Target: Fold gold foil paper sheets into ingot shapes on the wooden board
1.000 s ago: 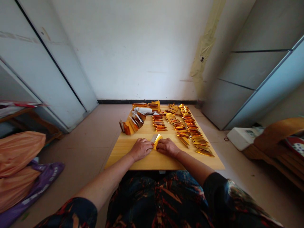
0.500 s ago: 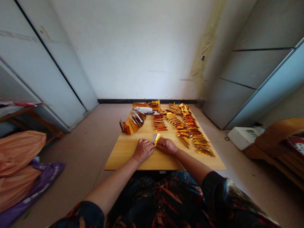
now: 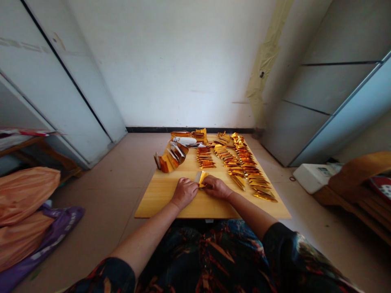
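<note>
Scene softly and rather dimly lit, pale wall (image 3: 177,69) lit brightest near centre, corners darkened, glints thrown by gold foil pieces (image 3: 244,156) right of centre, edges stretched by wide-angle distortion, fine detail slightly blurred

Dark top (image 3: 210,260), printed in orange-red and blue, elbow-length sleeves (image 3: 284,244)

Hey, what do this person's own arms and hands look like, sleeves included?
The left hand and right hand are ungloved. The left sleeve and right sleeve are dark with a reddish-orange pattern, leaving the forearms bare. Any rings are too small to tell.
</note>
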Available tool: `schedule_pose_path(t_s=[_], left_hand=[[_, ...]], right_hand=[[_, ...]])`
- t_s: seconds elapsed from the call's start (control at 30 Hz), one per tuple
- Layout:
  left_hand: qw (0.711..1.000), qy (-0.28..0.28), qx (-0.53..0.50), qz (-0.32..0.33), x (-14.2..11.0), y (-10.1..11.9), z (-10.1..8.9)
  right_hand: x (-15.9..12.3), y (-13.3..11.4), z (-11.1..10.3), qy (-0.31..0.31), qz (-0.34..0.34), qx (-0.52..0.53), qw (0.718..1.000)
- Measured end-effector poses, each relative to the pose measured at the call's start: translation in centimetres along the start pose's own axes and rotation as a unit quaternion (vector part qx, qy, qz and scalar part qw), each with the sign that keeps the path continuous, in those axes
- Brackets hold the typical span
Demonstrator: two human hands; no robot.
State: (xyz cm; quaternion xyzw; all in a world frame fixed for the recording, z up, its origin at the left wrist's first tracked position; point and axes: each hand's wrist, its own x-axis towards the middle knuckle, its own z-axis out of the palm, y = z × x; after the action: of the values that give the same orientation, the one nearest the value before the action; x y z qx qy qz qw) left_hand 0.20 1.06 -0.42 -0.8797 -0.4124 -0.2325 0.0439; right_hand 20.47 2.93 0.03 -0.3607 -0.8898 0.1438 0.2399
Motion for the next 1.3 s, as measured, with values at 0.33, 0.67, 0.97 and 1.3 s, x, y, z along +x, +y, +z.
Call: schedule_pose_path(t_s=[0.33,0.67,0.97,1.3], left_hand=[[1.0,0.009,0.015,0.012,0.0,0.0,0.1],[0.998,-0.015,-0.003,0.065,-0.8,-0.5,-0.8],[0.994,-0.077,-0.041,0.065,-0.8,-1.7,-1.4],[0.993,-0.082,-0.054,0.061,-0.7,-1.5,-1.5]], right_hand=[[-0.3,-0.2,0.9,0.027,-0.038,-0.037,0.998],[1.5,-1.1,-0.5,-0.081,0.138,-0.059,0.985],[2.2,-2.9,0.1,-0.096,0.186,-0.156,0.965],[2.2,-3.3,0.6,-0.102,0.202,-0.198,0.954]])
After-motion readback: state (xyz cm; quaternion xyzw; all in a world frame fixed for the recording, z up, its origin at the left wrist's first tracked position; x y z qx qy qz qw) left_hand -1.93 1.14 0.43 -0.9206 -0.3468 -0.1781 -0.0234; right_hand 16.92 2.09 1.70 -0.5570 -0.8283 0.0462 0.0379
